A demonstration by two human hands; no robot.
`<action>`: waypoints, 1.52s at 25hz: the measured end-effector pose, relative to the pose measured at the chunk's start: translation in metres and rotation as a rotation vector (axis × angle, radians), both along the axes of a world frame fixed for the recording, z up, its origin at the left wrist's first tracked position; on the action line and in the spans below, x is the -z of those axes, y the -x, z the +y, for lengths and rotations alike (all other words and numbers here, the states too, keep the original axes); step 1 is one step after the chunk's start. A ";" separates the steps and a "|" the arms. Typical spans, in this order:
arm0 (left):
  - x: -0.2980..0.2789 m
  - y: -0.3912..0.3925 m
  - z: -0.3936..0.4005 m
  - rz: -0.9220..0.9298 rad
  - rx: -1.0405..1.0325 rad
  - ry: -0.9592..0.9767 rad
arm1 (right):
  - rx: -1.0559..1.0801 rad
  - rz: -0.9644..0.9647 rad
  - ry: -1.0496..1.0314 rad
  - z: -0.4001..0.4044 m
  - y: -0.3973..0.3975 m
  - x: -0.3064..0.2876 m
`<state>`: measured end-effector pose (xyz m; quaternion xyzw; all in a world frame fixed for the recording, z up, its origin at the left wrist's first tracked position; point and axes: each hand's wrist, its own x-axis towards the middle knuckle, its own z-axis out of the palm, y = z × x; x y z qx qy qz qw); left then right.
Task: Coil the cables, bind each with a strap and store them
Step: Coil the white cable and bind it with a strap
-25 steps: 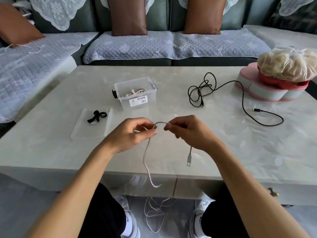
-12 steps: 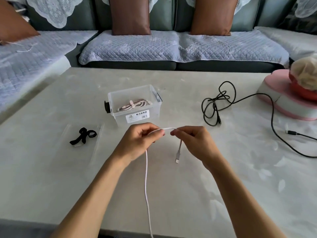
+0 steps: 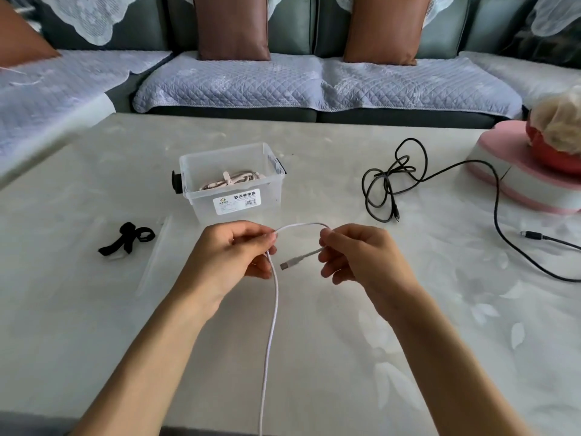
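From the head view, the person is pinching a white cable [image 3: 273, 309] in both hands above the table [image 3: 94, 341]: the left hand [image 3: 229, 256] and the right hand [image 3: 361, 256] are each closing on it, a short arch spanning between them, the plug hanging by the right fingers and the long tail trailing off the near edge. Coiling looks barely begun. One pinkish bundle is already lying bound in the clear box [image 3: 232, 180]. A black strap [image 3: 125, 239] is waiting to the left; the black cable [image 3: 408, 180] is still sprawling loose on the right.
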<state>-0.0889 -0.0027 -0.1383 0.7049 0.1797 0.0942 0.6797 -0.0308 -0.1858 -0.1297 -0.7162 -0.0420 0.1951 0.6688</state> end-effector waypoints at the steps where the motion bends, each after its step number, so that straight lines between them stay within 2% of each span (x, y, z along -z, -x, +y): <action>1: 0.000 0.000 -0.002 -0.021 -0.020 0.065 | 0.015 0.016 -0.031 0.000 0.002 -0.001; 3: 0.001 0.003 -0.005 -0.044 -0.032 0.110 | 0.060 0.052 -0.117 -0.001 0.008 -0.002; 5: -0.001 0.009 -0.009 -0.007 0.030 0.042 | 0.097 0.073 -0.197 -0.001 0.014 -0.004; 8: -0.004 0.018 -0.011 0.183 0.208 -0.078 | 0.159 0.083 -0.295 -0.002 0.017 -0.006; 10: -0.009 0.027 -0.008 0.357 0.428 -0.166 | 0.199 0.081 -0.316 -0.004 0.016 -0.007; 12: -0.012 0.030 -0.008 0.354 0.499 -0.160 | 0.200 0.088 -0.277 -0.006 0.015 -0.006; 16: -0.012 0.017 -0.025 0.019 0.042 0.171 | 0.022 0.102 -0.143 -0.007 0.018 -0.005; 18: -0.012 0.008 -0.037 -0.039 -0.106 0.314 | -0.030 0.083 -0.143 -0.005 0.021 -0.006; 21: -0.009 0.001 -0.050 -0.041 -0.213 0.451 | 0.089 0.040 -0.275 -0.001 0.021 -0.004; 24: -0.007 0.001 -0.058 -0.014 -0.227 0.446 | 0.167 0.053 -0.325 0.000 0.022 0.000; 30: -0.006 -0.003 -0.052 0.142 -0.051 0.554 | 0.030 0.043 -0.112 -0.002 0.023 0.004; 35: 0.000 -0.007 -0.052 0.103 -0.074 0.317 | -0.035 0.041 -0.134 -0.006 0.023 0.004; 38: -0.001 -0.005 -0.051 0.051 -0.093 0.197 | -0.099 -0.012 0.026 -0.012 0.017 0.002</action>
